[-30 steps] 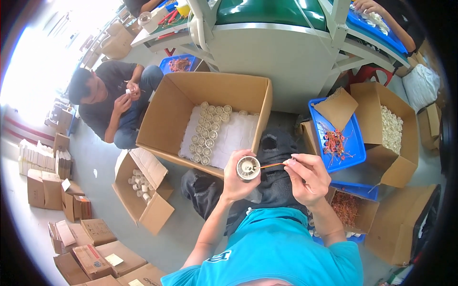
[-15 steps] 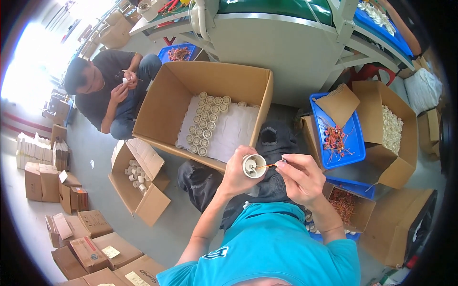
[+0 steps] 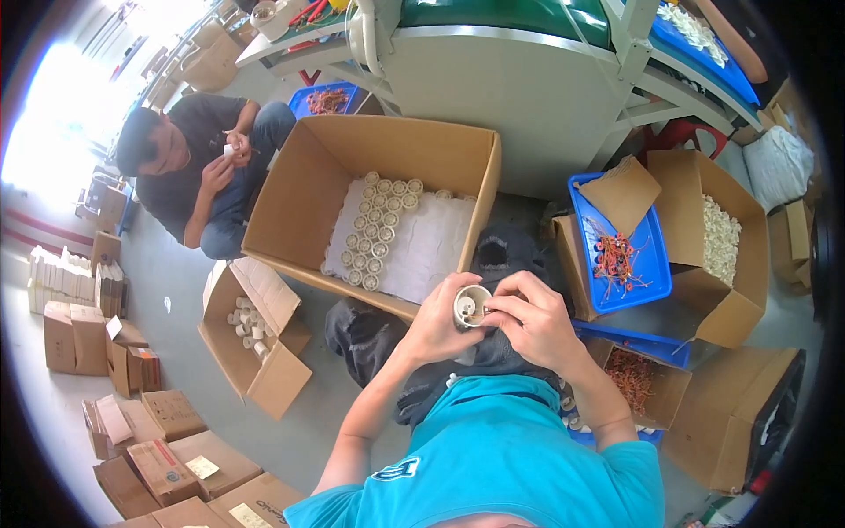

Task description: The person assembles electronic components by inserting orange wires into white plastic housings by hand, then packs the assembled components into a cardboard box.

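My left hand (image 3: 437,321) is wrapped round a white, round, hollow plastic housing (image 3: 461,322), its open end facing up. Inside the housing a pale inner post and a bit of wire show. My right hand (image 3: 531,319) is closed in a pinch at the housing's right rim, with the fingertips just inside the opening. A small dark end piece on a thin wire is between those fingertips, mostly hidden by them. Beyond my hands stands a large open cardboard box (image 3: 400,132), with rows of similar white round housings (image 3: 377,231) on a white sheet inside.
To the left, a smaller carton (image 3: 280,378) holds loose white cylinders. At right are a blue tray (image 3: 656,264) of red-orange wired parts, a carton (image 3: 748,220) of small white pieces and a carton of wires (image 3: 628,380). Another person (image 3: 198,167) sits at far left, handling a white piece.
My right hand has moved left, carrying the wire's end from beside the housing to its opening. The orange wire that stretched between both hands is now mostly out of sight.
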Tool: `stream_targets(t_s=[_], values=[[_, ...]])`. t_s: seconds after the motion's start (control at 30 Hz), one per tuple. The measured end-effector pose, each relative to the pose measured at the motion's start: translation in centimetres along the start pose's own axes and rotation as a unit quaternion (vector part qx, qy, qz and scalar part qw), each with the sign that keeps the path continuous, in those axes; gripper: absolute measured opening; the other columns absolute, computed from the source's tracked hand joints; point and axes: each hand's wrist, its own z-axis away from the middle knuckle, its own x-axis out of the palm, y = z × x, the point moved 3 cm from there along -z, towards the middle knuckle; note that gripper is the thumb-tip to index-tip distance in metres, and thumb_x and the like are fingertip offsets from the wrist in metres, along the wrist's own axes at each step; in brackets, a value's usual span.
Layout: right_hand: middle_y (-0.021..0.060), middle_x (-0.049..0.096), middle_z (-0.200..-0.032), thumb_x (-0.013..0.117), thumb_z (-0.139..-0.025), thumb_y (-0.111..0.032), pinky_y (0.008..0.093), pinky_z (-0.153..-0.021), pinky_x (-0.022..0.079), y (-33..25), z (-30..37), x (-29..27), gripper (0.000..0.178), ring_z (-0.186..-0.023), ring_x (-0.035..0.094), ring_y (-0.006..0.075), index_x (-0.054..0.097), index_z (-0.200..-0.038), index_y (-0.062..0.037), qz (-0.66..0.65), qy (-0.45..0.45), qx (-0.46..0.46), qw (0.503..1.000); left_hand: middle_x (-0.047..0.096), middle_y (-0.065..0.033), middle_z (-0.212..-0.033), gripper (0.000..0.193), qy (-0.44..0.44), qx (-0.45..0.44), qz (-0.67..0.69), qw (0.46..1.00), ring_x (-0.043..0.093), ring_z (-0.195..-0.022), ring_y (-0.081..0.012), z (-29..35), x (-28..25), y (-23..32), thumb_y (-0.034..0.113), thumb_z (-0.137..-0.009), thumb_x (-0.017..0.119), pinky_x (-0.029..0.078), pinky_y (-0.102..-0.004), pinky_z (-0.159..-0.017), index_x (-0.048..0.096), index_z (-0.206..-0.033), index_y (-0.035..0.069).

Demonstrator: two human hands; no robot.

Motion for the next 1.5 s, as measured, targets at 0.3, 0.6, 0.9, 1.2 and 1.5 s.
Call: stream_targets(t_s=[0.3,0.6,0.9,1.2,1.5], values=[[0.0105,0.061,-0.101,0.077,-0.067,-0.004,0.0356,-0.073,0.053,0.4,-0.3,1.3,0.016,-0.091,0.061,0.026,0.074,-0.083,-0.002,0.024,-0.035,0.018,0.999,0.062,-0.018,-0.097,0.059,0.021,-0.015,0.08,0.996,0.064,-0.088,-0.0376,0.0,1.3,0.4,0.006,-0.064,0.082,0.052,-0.042,-0.073,0.051,-0.114,0.004],[0.0114,0.06,-0.107,0.074,-0.074,-0.003,0.0363,-0.088,0.051,0.4,0.6,1.0,0.02,-0.099,0.062,0.0243,0.076,-0.094,-0.0021,-0.148,-0.11,0.176,0.967,0.063,-0.0145,-0.092,0.057,0.026,-0.075,0.126,0.989,0.066,-0.081,-0.0339,1.1,1.6,0.7,0.003,-0.059,0.081,0.053,-0.0386,-0.068,0.054,-0.109,0.004],[0.0101,0.062,-0.105,0.074,-0.075,-0.007,0.0381,-0.088,0.051,-0.8,1.1,0.9,0.017,-0.1,0.062,0.027,0.077,-0.091,-0.0054,-0.07,-0.029,0.161,0.984,0.064,-0.0137,-0.09,0.052,0.038,0.035,0.104,0.993,0.066,-0.077,-0.0322,0.0,1.3,1.1,0.003,-0.06,0.084,0.053,-0.0371,-0.065,0.055,-0.102,0.004],[0.0095,0.06,-0.107,0.074,-0.071,-0.004,0.0374,-0.076,0.055,-0.6,1.6,0.9,0.013,-0.096,0.063,0.0248,0.075,-0.084,-0.0043,-0.039,-0.02,0.113,0.993,0.065,-0.0142,-0.09,0.052,-0.038,0.015,0.148,0.988,0.067,-0.08,-0.0342,-0.1,1.6,0.6,0.003,-0.06,0.085,0.053,-0.0396,-0.066,0.056,-0.103,0.005],[0.0108,0.063,-0.106,0.075,-0.07,-0.003,0.0362,-0.082,0.054,1.1,2.4,1.1,0.015,-0.097,0.063,0.0266,0.076,-0.086,-0.0036,-0.125,-0.002,0.146,0.981,0.065,-0.0137,-0.09,0.05,-0.01,0.021,0.118,0.993,0.066,-0.079,-0.0336,-0.2,2.3,0.6,0.003,-0.059,0.085,0.053,-0.0393,-0.066,0.057,-0.101,0.005]])
